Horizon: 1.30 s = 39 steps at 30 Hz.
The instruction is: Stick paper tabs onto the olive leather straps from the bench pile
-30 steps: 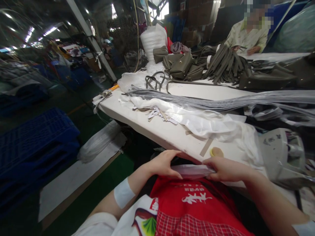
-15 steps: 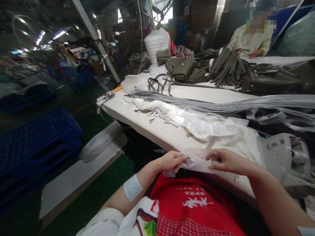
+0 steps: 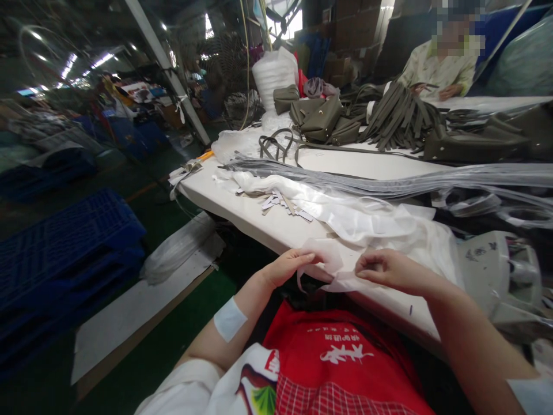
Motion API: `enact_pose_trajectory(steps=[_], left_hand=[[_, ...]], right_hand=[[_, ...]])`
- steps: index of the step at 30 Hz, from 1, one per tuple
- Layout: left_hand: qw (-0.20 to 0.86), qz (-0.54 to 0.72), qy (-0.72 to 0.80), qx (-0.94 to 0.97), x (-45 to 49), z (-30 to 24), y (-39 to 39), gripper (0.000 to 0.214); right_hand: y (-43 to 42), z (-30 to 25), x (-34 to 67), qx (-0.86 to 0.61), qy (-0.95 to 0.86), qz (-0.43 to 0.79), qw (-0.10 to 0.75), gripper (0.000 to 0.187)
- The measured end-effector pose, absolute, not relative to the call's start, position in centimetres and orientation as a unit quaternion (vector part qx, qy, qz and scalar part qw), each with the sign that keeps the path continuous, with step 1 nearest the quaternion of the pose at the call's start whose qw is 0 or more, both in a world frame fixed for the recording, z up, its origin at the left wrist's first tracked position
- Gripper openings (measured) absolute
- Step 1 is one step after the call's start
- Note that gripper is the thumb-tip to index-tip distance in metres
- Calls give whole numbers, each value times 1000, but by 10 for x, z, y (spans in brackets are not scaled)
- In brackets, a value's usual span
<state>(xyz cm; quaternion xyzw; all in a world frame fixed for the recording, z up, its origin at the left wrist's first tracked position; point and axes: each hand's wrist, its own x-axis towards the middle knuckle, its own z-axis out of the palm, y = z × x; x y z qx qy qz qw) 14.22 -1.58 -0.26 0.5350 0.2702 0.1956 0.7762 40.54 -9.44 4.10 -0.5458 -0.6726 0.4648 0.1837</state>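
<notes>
A thin, translucent white strip (image 3: 332, 257) hangs in a loose loop between my hands, over the front edge of the table. My left hand (image 3: 288, 266) pinches one part of it between thumb and fingers. Its other stretch runs under the curled fingers of my right hand (image 3: 386, 268), which closes on it; the exact grip there is partly hidden. Just beyond my hands lies a long heap of white sheeting (image 3: 358, 222). Small paper-like offcuts (image 3: 285, 204) are scattered beside that heap.
A white machine (image 3: 488, 268) stands close to my right forearm. Plastic-wrapped dark strips (image 3: 389, 185) stretch across the table (image 3: 224, 199). Farther back are olive bags (image 3: 319, 120) and a bundle of straps (image 3: 400, 118). A person (image 3: 436, 69) works opposite. Blue pallets (image 3: 64, 248) sit at left.
My hands have moved apart slightly and a little away from my body. The strip between them has opened from a folded band into a looser loop.
</notes>
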Motion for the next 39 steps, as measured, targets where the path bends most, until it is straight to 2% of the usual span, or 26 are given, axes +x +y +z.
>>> enact_pose_trajectory(steps=[4,7,9,11,16,19,21,23,25,28,31,34,37,39], left_hand=[[764,144,261,572,152,1,-22,52],[756,108,251,595,159,-2,-30,53],[770,108,247,579,159,-5,-32,54],[788,136,256,543,157,-9,-31,53],[780,209,320,495,150,-21,-23,46],[784,218,323,483,152,-22,-21,47],[789,232,315,474,155,-20,-21,52],[788,251,307,471,156,-16,-20,56],[776,271,304,481,156,-13,-18,58],[743,322,297,507,154,-9,-15,52],[726,356,291,511,154,-4,-17,49],[743,345,286,498,158,-3,-23,55],[751,317,289,502,161,-6,-28,66],[727,307,296,538,159,-7,-27,65]], right_hand=[[-81,44,383,-518,-714,438,170,20],[-74,37,376,-523,-713,415,213,21],[-72,31,379,-536,-688,417,257,30],[-73,26,384,-527,-653,456,295,43],[-82,25,391,-480,-568,570,349,38],[-84,27,387,-489,-538,584,360,49],[-83,28,384,-493,-544,564,378,52],[-81,29,380,-516,-552,507,414,46],[-80,28,378,-557,-545,441,445,53],[-80,26,377,-605,-551,377,434,59],[-80,23,372,-598,-602,362,385,50],[-78,20,363,-548,-631,398,377,39],[-76,16,356,-537,-626,415,384,36],[-75,16,355,-554,-621,408,376,36]])
